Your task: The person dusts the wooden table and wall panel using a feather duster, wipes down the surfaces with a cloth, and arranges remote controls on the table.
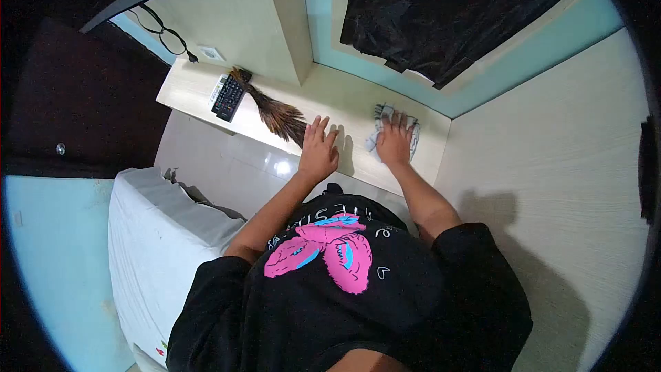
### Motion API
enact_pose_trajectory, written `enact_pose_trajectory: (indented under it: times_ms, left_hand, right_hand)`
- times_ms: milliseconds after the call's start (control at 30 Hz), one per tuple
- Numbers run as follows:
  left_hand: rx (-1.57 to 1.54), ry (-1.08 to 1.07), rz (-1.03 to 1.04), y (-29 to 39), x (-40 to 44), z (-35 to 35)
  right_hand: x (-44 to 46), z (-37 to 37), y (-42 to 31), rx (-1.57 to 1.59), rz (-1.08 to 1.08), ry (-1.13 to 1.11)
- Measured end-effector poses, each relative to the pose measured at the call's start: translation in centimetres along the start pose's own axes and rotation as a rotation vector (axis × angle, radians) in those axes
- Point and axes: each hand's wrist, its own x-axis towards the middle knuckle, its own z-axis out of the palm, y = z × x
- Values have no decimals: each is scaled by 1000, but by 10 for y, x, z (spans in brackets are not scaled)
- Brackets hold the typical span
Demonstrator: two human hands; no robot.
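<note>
My right hand (pixel 394 143) presses a crumpled white and grey checked cloth (pixel 414 128) onto the right part of a light wooden shelf desk (pixel 351 100). Its fingers lie over the cloth and hold it against the surface. My left hand (pixel 318 153) is at the desk's front edge, fingers spread, with nothing in it. Just left of those fingers is a brown bristly hand broom (pixel 275 114), its bristle end close to the hand; whether they touch I cannot tell. The broom's narrow end overlaps a black keyboard (pixel 230 98).
A wall outlet (pixel 211 53) and a hanging black cable with plug (pixel 172 41) are at the back left. A wooden panel (pixel 286 21) rises behind the desk, and a side wall (pixel 551 145) bounds the right. A white-covered piece of furniture (pixel 158 234) stands at my left.
</note>
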Motion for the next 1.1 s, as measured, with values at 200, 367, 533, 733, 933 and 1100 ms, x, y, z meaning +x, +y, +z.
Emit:
enact_pose_trajectory:
  times_ms: [200, 367, 533, 733, 933, 1100]
  left_hand:
    - [26, 62, -27, -10, -7, -8]
    - [7, 78, -75, -14, -19, -16]
    - [-9, 89, -82, -22, -33, -22]
    - [-19, 101, -91, -41, -53, -34]
    - [-39, 101, -87, -72, -86, -74]
    - [-92, 94, -120, -109, -133, -118]
  right_hand:
    - [5, -11, 17, 81, -116, -83]
    - [23, -6, -10, 33, 39, -69]
    - [16, -1, -26, 64, -69, -70]
    - [25, -39, -43, 15, -33, -324]
    - [19, -98, -82, 107, 26, -576]
    - [-33, -146, -111, 113, -326, -973]
